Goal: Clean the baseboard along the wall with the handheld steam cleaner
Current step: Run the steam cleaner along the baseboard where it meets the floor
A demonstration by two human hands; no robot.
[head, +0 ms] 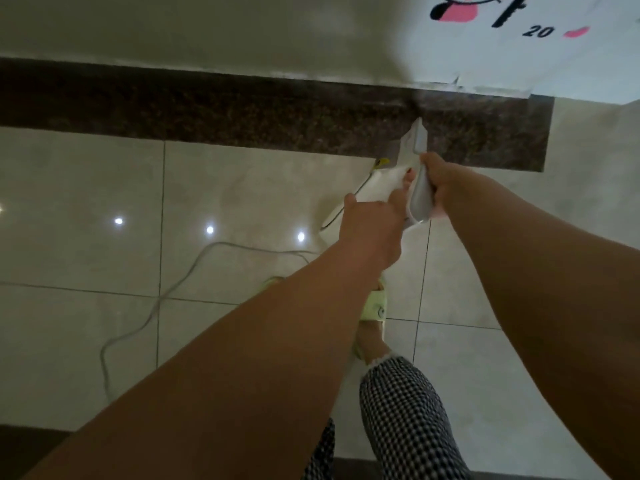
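A dark brown speckled baseboard point(242, 105) runs along the foot of the pale wall, ending at the right near a corner. I hold a white handheld steam cleaner point(420, 199) with both hands. Its nozzle point(417, 135) points up at the baseboard and touches or nearly touches it. My right hand point(446, 181) grips the handle. My left hand point(374, 220) grips the white body of the cleaner from the left side.
A white power cord point(162, 292) loops across the glossy beige floor tiles at left. My foot in a yellow-green slipper point(375, 306) and a checkered trouser leg point(401, 410) are below the hands. A height-chart sticker point(540, 29) is on the wall at upper right.
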